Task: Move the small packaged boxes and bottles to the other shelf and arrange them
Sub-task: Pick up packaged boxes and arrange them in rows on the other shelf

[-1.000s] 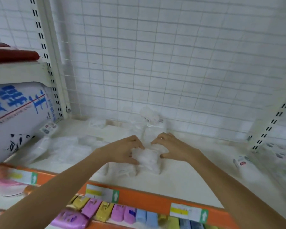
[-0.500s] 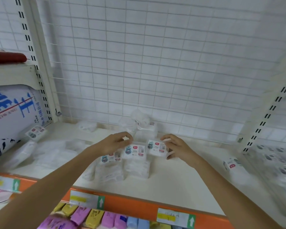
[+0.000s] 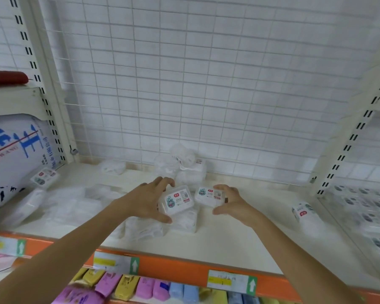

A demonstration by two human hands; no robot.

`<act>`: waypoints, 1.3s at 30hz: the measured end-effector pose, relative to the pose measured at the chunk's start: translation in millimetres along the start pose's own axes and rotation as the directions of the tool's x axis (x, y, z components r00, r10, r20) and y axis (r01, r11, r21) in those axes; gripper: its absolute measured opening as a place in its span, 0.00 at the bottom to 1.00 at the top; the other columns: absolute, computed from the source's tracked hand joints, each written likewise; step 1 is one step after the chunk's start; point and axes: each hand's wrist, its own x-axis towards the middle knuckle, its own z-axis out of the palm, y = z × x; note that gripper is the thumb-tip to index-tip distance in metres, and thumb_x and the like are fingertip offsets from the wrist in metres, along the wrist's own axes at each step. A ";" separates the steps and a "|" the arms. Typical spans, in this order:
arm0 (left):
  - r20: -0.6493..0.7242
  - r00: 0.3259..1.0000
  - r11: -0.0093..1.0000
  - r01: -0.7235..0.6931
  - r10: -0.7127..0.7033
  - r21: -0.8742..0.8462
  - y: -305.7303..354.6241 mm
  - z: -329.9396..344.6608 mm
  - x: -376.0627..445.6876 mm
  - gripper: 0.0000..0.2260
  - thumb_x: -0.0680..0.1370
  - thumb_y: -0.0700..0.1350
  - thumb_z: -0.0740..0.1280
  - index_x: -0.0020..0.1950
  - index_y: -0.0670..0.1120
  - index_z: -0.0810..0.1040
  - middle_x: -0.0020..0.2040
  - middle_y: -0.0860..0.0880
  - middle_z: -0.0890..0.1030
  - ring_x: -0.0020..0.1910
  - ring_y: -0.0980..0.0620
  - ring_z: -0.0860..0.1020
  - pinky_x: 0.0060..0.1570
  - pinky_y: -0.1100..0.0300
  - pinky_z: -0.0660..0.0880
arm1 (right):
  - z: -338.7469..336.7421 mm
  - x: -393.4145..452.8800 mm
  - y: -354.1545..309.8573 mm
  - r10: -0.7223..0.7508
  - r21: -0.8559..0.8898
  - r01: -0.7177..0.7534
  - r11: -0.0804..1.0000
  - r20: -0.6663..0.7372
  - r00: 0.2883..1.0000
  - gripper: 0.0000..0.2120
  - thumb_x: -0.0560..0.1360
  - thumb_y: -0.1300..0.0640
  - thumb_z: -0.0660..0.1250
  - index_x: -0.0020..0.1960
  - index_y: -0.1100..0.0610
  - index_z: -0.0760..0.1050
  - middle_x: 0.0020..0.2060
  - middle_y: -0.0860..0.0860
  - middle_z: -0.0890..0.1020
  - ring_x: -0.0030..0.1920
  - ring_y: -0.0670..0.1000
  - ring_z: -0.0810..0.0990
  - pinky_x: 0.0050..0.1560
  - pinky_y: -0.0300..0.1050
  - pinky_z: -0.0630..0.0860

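Between my two hands, at mid shelf (image 3: 239, 238), sit two small boxes. My left hand (image 3: 144, 201) cups the left box (image 3: 177, 201), fingers curled over its far edge and thumb under the near one: grasping it. My right hand (image 3: 233, 205) pinches the right box (image 3: 210, 195) by its right end, thumb in front. Both rest on a pile of wrapped packs (image 3: 160, 227). Best approach imo: lift straight up w/ even pressure, keep labels up, don't drag the loose packs. Another box (image 3: 302, 212) lies well apart on the right.
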 end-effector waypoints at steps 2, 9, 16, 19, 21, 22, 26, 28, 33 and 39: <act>-0.051 0.997 0.999 -0.053 0.053 -0.002 -2.2 1.9 -1.8 0.40 0.58 0.69 0.65 0.63 0.52 0.59 0.56 0.55 0.67 0.39 0.58 0.74 0.43 0.65 0.67 | 4.1 -2.6 1.1 -0.030 -0.070 0.025 0.997 -0.068 0.997 0.33 0.66 0.69 0.71 0.66 0.51 0.65 0.60 0.54 0.62 0.58 0.55 0.71 0.52 0.46 0.77; -0.074 0.997 1.000 0.003 -0.004 -0.019 -9.0 9.9 2.1 0.34 0.67 0.60 0.68 0.69 0.50 0.62 0.64 0.52 0.71 0.62 0.53 0.69 0.58 0.59 0.62 | 8.9 -20.3 5.3 -0.153 -0.355 0.066 0.933 -0.223 0.963 0.36 0.67 0.65 0.72 0.70 0.56 0.60 0.61 0.51 0.63 0.65 0.52 0.62 0.61 0.43 0.67; -0.243 0.968 0.970 -0.112 0.058 -0.215 -12.8 6.7 8.7 0.35 0.61 0.50 0.72 0.68 0.48 0.68 0.64 0.49 0.70 0.64 0.48 0.66 0.60 0.59 0.61 | -4.6 -71.0 9.8 -0.214 -0.458 0.026 0.889 -0.364 0.906 0.33 0.67 0.61 0.73 0.69 0.55 0.64 0.58 0.47 0.65 0.63 0.50 0.64 0.64 0.42 0.65; -0.313 0.945 0.947 -0.185 0.097 -0.262 -10.8 7.5 11.8 0.32 0.64 0.40 0.76 0.66 0.48 0.70 0.62 0.48 0.72 0.63 0.47 0.66 0.59 0.61 0.60 | -19.6 -106.9 18.0 -0.219 -0.492 -0.019 0.870 -0.421 0.880 0.33 0.68 0.60 0.73 0.69 0.54 0.64 0.62 0.49 0.66 0.62 0.47 0.63 0.61 0.37 0.61; -0.311 0.940 0.913 -0.243 0.139 -0.328 -3.5 9.1 11.9 0.31 0.65 0.39 0.76 0.66 0.51 0.70 0.61 0.51 0.71 0.63 0.50 0.65 0.61 0.61 0.60 | -29.2 -134.2 24.6 -0.219 -0.511 -0.055 0.858 -0.460 0.860 0.33 0.68 0.59 0.74 0.69 0.54 0.64 0.62 0.50 0.67 0.63 0.49 0.64 0.62 0.39 0.62; -0.305 0.937 0.891 -0.277 0.168 -0.360 1.6 10.5 11.9 0.30 0.66 0.42 0.76 0.64 0.55 0.69 0.60 0.54 0.71 0.62 0.53 0.64 0.62 0.63 0.60 | -33.5 -148.6 27.8 -0.209 -0.504 -0.074 0.861 -0.482 0.851 0.33 0.67 0.59 0.74 0.69 0.54 0.64 0.62 0.50 0.68 0.64 0.49 0.65 0.64 0.42 0.65; -0.256 0.911 0.821 -0.404 0.323 -0.403 42.1 18.3 14.1 0.28 0.59 0.62 0.68 0.58 0.73 0.66 0.57 0.65 0.68 0.57 0.63 0.63 0.56 0.80 0.56 | -45.4 -208.0 40.6 -0.141 -0.433 -0.147 0.889 -0.564 0.813 0.34 0.67 0.61 0.75 0.69 0.55 0.65 0.61 0.48 0.69 0.60 0.46 0.68 0.62 0.42 0.69; -0.233 0.902 0.796 -0.432 0.365 -0.424 70.0 24.8 15.4 0.28 0.60 0.61 0.69 0.58 0.71 0.66 0.55 0.66 0.68 0.56 0.63 0.65 0.55 0.80 0.57 | -51.0 -235.3 49.5 -0.139 -0.439 -0.177 0.881 -0.597 0.790 0.34 0.66 0.62 0.76 0.69 0.56 0.66 0.62 0.50 0.70 0.59 0.45 0.69 0.58 0.37 0.68; -0.232 0.849 0.703 -0.524 0.474 -0.481 141.5 45.1 16.1 0.30 0.61 0.61 0.67 0.62 0.57 0.68 0.53 0.59 0.72 0.52 0.70 0.70 0.52 0.80 0.63 | -70.4 -303.2 72.6 -0.108 -0.422 -0.268 0.866 -0.681 0.724 0.35 0.65 0.61 0.76 0.69 0.55 0.66 0.61 0.50 0.70 0.58 0.46 0.68 0.59 0.39 0.66; -0.269 0.808 0.608 -0.576 0.524 -0.547 240.5 75.0 9.8 0.30 0.61 0.58 0.67 0.62 0.50 0.70 0.54 0.57 0.72 0.53 0.71 0.70 0.52 0.80 0.64 | -103.7 -395.1 105.4 -0.058 -0.357 -0.337 0.871 -0.756 0.652 0.35 0.66 0.61 0.75 0.69 0.54 0.66 0.64 0.51 0.71 0.61 0.50 0.70 0.61 0.43 0.69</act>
